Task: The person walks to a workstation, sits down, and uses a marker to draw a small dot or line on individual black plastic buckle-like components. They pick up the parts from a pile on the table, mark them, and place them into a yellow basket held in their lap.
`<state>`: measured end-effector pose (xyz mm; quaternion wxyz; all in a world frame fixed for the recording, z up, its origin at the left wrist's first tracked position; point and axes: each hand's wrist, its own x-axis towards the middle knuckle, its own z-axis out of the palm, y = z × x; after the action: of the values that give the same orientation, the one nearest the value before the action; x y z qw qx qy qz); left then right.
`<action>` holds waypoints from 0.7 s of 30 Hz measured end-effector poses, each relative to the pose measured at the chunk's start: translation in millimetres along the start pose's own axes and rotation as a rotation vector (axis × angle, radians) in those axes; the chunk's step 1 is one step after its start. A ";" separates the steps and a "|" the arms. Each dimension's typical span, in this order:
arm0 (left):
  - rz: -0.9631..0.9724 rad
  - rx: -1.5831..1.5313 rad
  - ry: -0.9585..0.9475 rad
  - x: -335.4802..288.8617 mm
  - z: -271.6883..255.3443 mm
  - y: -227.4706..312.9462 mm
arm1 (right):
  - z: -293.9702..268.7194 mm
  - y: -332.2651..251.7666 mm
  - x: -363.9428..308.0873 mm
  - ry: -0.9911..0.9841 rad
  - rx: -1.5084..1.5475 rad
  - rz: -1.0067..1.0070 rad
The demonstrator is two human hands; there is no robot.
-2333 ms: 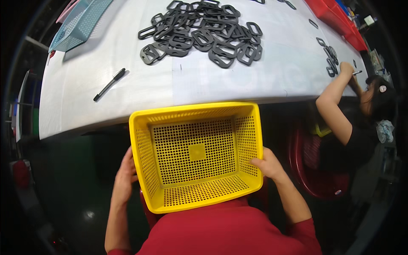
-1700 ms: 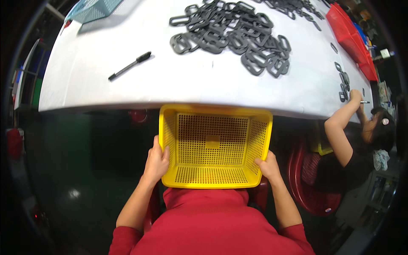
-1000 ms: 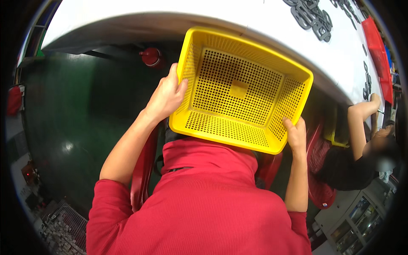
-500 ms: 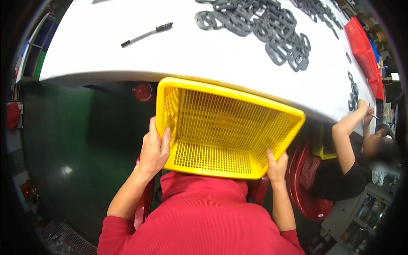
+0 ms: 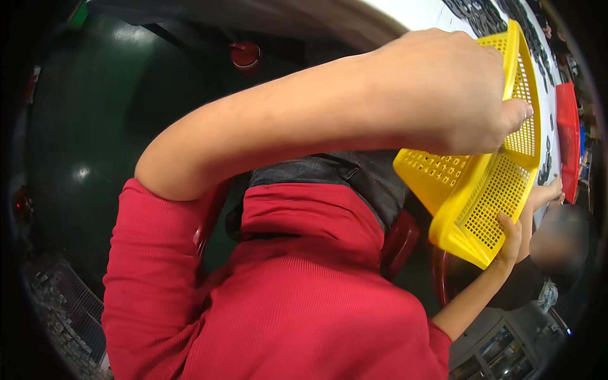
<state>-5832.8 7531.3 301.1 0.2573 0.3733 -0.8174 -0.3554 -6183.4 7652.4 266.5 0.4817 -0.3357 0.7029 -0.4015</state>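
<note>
A yellow plastic basket (image 5: 484, 209) with mesh walls is held tilted out to my right, beside the table. My left hand (image 5: 453, 92) reaches across my body and grips its upper rim, the thumb hooked over the edge. At the lower end, my right hand (image 5: 510, 237) holds the rim with the thumb on the inner side. My left forearm covers part of the view, and most of the basket's inside is turned away.
The white table (image 5: 392, 16) runs along the top and right, with dark grey oval parts (image 5: 481, 16) heaped on it. A red bin (image 5: 567, 139) stands at its far right edge. A co-worker's arm (image 5: 541, 193) is close beyond the basket. A red round container (image 5: 246, 57) is below the table.
The basket has swung from in front of me to the right and turned on its side. Both hands have kept hold, my left arm now crossing my body.
</note>
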 end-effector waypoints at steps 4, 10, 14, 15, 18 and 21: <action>0.020 -0.010 0.039 0.0 10.8 -8.2 | -19.7 26.0 4.2 0.070 -0.035 -0.059; -0.083 -0.224 0.291 -51.9 54.6 -94.3 | 61.9 82.2 7.2 0.275 -0.159 -0.285; -0.320 -0.126 0.238 -78.4 54.9 -95.4 | 87.5 97.2 6.6 0.235 -0.143 -0.198; -0.333 -0.124 0.259 -82.5 57.4 -96.9 | 90.5 100.4 5.7 0.214 -0.160 -0.169; -0.260 -0.021 0.320 -102.4 70.6 -119.1 | 110.8 95.6 -0.7 0.177 -0.291 -0.102; -0.340 -0.040 0.254 -96.1 59.6 -116.3 | 104.5 81.6 10.6 0.012 -0.343 -0.067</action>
<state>-5767.4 7576.2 159.6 0.3022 0.5425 -0.6963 -0.3600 -6094.7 7655.1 167.4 0.3996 -0.4337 0.7524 -0.2935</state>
